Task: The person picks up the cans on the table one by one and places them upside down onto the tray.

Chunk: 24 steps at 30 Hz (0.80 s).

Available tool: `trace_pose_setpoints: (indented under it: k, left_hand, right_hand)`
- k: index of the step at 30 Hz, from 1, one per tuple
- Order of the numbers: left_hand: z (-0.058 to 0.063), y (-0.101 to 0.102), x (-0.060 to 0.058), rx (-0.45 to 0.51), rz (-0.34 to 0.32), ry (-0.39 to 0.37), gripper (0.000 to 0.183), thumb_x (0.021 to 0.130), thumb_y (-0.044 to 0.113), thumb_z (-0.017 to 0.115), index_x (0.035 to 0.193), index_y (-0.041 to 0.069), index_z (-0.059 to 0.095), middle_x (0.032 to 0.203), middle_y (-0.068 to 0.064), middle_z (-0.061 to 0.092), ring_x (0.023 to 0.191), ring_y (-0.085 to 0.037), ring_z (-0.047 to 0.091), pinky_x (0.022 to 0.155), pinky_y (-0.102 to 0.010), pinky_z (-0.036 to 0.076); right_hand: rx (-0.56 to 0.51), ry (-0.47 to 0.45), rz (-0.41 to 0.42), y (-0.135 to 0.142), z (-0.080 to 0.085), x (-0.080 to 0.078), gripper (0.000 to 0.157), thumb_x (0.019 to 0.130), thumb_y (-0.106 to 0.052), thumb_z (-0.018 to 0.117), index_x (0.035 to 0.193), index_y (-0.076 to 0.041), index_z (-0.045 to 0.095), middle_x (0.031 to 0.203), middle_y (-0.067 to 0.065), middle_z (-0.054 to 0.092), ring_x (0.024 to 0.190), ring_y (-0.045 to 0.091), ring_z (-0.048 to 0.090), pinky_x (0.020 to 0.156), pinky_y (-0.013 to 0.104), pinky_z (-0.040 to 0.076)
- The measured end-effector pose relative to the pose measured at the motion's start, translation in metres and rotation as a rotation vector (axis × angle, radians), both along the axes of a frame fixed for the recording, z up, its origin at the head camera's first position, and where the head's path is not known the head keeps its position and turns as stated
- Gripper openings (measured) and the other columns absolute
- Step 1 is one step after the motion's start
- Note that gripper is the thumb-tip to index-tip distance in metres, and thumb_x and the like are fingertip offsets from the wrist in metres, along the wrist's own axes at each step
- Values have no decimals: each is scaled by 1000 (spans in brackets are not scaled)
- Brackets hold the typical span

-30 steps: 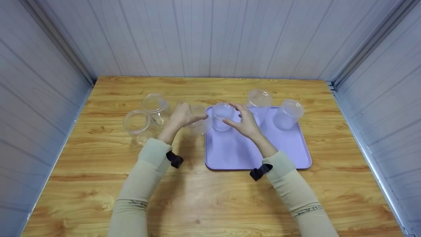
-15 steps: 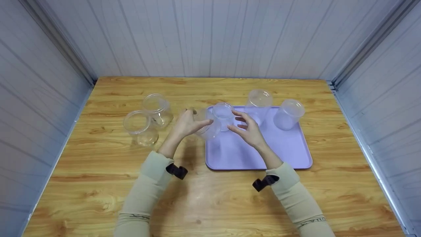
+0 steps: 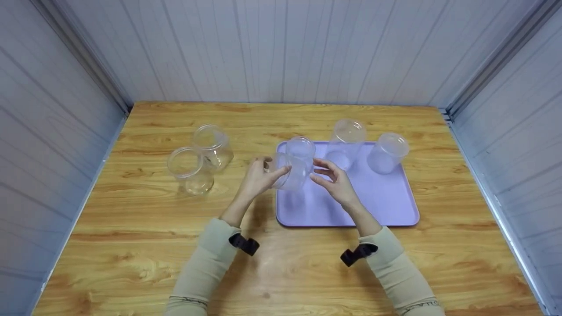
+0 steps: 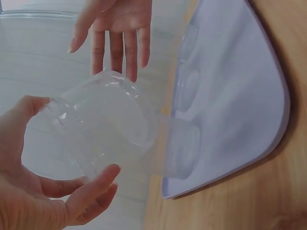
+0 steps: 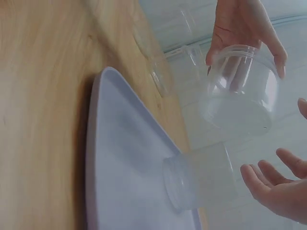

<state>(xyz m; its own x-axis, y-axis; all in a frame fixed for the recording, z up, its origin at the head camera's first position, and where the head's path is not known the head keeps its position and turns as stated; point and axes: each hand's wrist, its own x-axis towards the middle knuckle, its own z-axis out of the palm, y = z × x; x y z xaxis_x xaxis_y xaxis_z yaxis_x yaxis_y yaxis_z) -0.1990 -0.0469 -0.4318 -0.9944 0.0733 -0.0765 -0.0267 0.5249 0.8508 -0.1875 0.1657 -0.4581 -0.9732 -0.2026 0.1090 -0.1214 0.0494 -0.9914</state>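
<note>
My left hand [image 3: 259, 176] grips a clear plastic jar [image 4: 103, 122] near its ridged rim. The jar is tilted sideways above the left part of a purple tray [image 3: 351, 206], its base toward my right hand [image 3: 338, 182]. That hand has loosely bent fingers and holds nothing. In the right wrist view a small gap parts its fingers from the held jar. Behind the held jar, another clear jar [image 5: 201, 177] stands on the tray with its ridged end down. Two more jars are on the tray's far side, a tall one [image 3: 347, 138] and a shorter one [image 3: 387, 153].
On the wooden table [image 3: 145, 228], left of the tray, two clear jars stand with their rims up, a front one [image 3: 191, 171] and a back one [image 3: 214, 147]. Pale panel walls [image 3: 281, 52] enclose the table at the back and both sides.
My left hand has lifted the jar from the table left of the tray, tipped it sideways and carried it right over the tray. My right hand has moved slightly right and nearer, away from the tray's left jar.
</note>
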Motion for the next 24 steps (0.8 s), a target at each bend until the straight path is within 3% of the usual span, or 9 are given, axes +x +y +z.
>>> trace_pose_setpoints:
  k: [9,13,19,20,24]
  left_hand:
    - [-16,12,10,122,35,52,60,75,40,66,112,-7,53,94,-16,53,82,-23,51,71,-32,44]
    - [-20,17,14,168,35,54,58,78,36,65,114,-8,52,92,-15,53,80,-23,53,68,-30,47]
    - [-23,23,21,248,46,49,55,79,33,63,115,-6,52,98,-17,51,81,-22,53,65,-28,48]
    - [-24,24,22,265,48,49,54,80,33,63,115,-6,52,98,-17,51,81,-22,52,64,-28,48]
    - [-25,26,26,393,46,19,50,81,29,62,116,-6,50,97,-15,49,80,-21,52,59,-29,52]
  right_hand:
    - [-142,-132,41,-3,-6,8,48,85,-2,56,129,6,38,128,22,39,111,31,45,82,31,46]
    - [-215,-180,37,-5,-9,9,49,86,-2,53,131,4,35,130,21,37,104,25,48,79,29,47]
    - [-270,-186,57,-6,-16,10,62,82,-20,62,133,1,33,129,16,37,99,17,47,75,26,45]
    - [-313,-175,85,-4,-26,6,63,81,-23,64,133,-1,35,127,14,39,98,17,46,74,26,45]
    - [-350,-192,102,-4,-27,7,69,79,-29,65,134,-2,33,126,13,40,101,19,46,75,27,45]
